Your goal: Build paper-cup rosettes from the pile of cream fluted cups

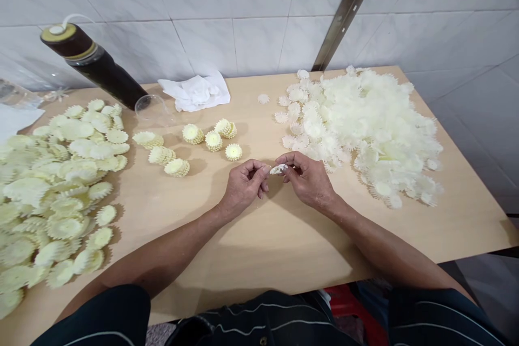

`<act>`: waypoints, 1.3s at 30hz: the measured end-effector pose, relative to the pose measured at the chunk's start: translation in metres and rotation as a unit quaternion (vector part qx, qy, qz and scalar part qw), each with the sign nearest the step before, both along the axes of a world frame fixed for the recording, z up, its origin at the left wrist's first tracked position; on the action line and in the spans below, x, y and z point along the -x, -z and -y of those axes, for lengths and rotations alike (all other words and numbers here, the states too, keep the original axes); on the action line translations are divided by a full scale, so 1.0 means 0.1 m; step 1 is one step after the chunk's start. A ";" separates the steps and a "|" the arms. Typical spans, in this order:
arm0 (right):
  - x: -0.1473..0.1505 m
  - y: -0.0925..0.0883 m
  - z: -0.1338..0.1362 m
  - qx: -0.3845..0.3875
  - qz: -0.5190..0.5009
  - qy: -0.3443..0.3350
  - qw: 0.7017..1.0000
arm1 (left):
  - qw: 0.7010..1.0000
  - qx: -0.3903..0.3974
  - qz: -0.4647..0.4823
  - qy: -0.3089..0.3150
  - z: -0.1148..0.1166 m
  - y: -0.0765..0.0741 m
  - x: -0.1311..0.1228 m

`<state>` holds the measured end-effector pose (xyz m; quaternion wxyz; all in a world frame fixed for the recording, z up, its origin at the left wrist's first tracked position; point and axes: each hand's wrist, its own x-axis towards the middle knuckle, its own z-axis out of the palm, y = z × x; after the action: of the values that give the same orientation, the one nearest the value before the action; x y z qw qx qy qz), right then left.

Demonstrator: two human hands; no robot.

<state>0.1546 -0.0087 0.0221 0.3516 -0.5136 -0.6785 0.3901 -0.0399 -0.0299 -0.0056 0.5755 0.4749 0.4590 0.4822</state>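
Observation:
Over the middle of the table, my left hand (246,184) and my right hand (308,179) meet around a small pale piece with a jagged edge (278,169). Both hands pinch it between thumb and fingers, one at each end. It looks like one of the toothed petal discs, but its fine detail is too small to tell. Just beyond my left hand stand several small stacks of yellowish toothed discs (213,141). Nearest my right hand is a large heap of thin, whitish toothed discs (365,119).
Thicker yellowish toothed discs (65,205) are heaped at the left. A dark bottle (105,73) leans near the wall beside a clear plastic lid (153,111) and crumpled white tissue (197,92). One loose whitish disc (263,99) lies at the back. A metal upright (346,11) stands behind the table.

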 end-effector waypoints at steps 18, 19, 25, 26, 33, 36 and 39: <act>0.00 0.09 0.00 -0.087 -0.005 0.065 0.994 | 0.999 -0.013 0.027 -0.019 -0.01 0.00 -0.01; 0.00 0.06 0.00 -0.089 -0.002 0.070 0.994 | 0.999 -0.013 0.028 -0.021 -0.01 0.00 -0.01; 0.03 -0.05 0.00 -0.028 -0.039 0.086 0.995 | 0.998 0.012 0.049 -0.035 -0.04 -0.01 -0.01; 0.01 -0.06 -0.02 -0.017 -0.060 0.098 0.993 | 0.997 0.019 0.056 -0.041 -0.05 -0.01 0.00; -0.25 -0.20 -0.20 -0.011 -0.104 0.147 0.984 | 0.993 0.053 0.100 -0.032 -0.09 -0.02 0.02; -0.30 -0.24 -0.21 0.009 -0.110 0.104 0.988 | 0.993 0.057 0.106 -0.007 -0.08 -0.04 0.03; -0.30 -0.27 -0.19 0.030 -0.162 0.075 0.983 | 0.990 0.065 0.121 0.006 -0.09 -0.07 0.04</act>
<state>0.1843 0.0100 0.0489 0.4697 -0.5037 -0.5600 0.4605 -0.0442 -0.0213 0.0017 0.6596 0.3769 0.4134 0.5020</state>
